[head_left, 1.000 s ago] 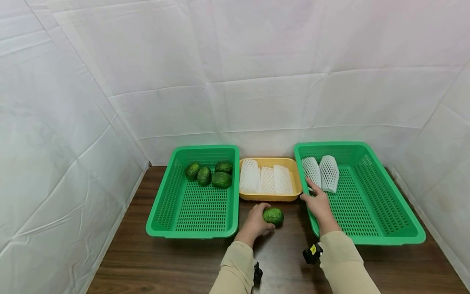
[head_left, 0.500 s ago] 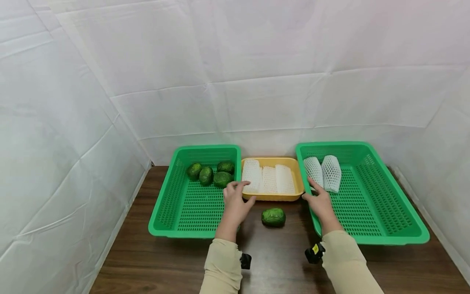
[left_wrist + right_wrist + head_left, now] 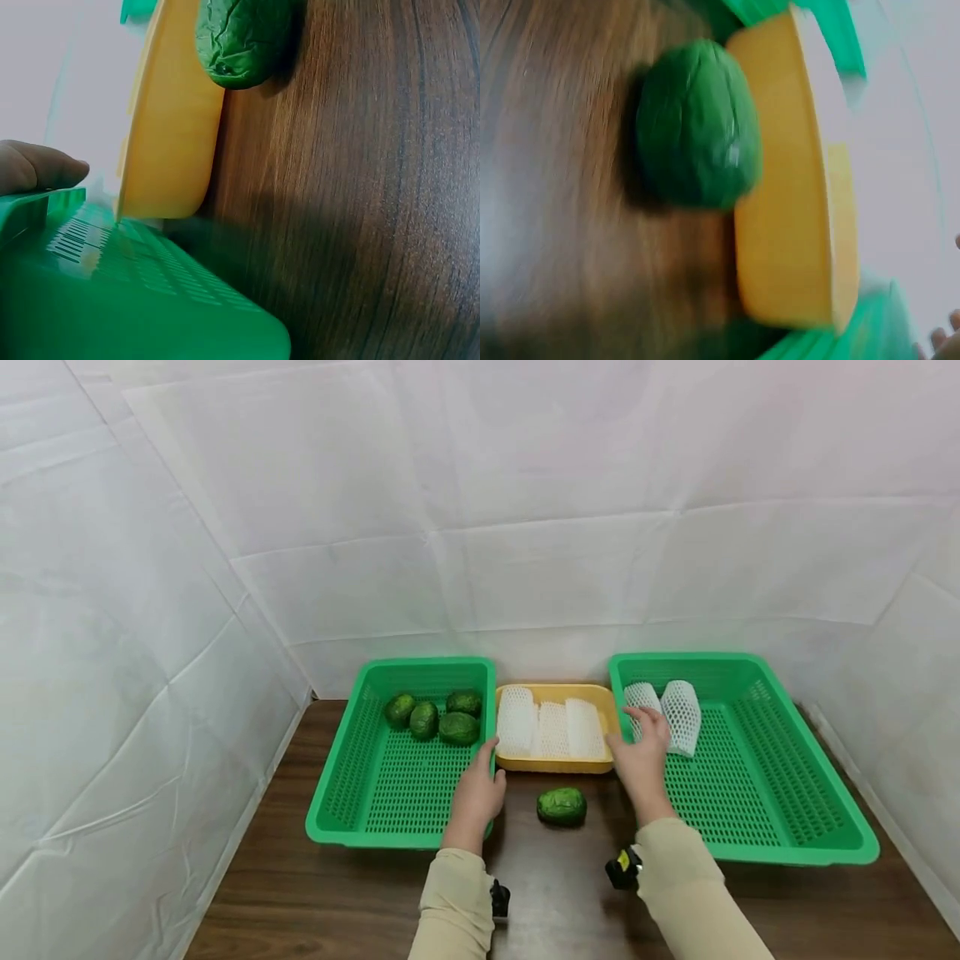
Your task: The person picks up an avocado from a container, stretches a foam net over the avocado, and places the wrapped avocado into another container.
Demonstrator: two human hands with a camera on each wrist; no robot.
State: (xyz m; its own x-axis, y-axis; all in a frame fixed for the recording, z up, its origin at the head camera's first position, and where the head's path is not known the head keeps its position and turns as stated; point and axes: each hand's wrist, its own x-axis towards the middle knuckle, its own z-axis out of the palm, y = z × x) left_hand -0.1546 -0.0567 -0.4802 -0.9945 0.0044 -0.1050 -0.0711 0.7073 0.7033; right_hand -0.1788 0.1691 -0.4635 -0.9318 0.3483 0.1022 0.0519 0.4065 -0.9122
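Observation:
A green, oval, shiny avocado (image 3: 562, 807) lies on the table in front of a yellow tray (image 3: 555, 766), between my hands. My left hand (image 3: 477, 795) rests at the right rim of the left green basket (image 3: 401, 839). In the left wrist view one finger (image 3: 45, 166) lies above that basket's rim, and nothing is held. My right hand (image 3: 642, 760) is spread above the left rim of the right green basket (image 3: 795, 852), fingers loosely bent, holding nothing. White foam net sleeves (image 3: 516, 722) lie in the tray.
Several more avocados (image 3: 424, 721) sit at the back of the left basket. Two filled foam nets (image 3: 681, 718) lie at the back left of the right basket, one partly behind my right hand. White sheeting (image 3: 540, 568) hangs behind the brown wooden table (image 3: 555, 902).
My left hand has let go of the avocado and moved left to the left basket's rim. My right hand has shifted slightly left and lifted off the right basket's rim.

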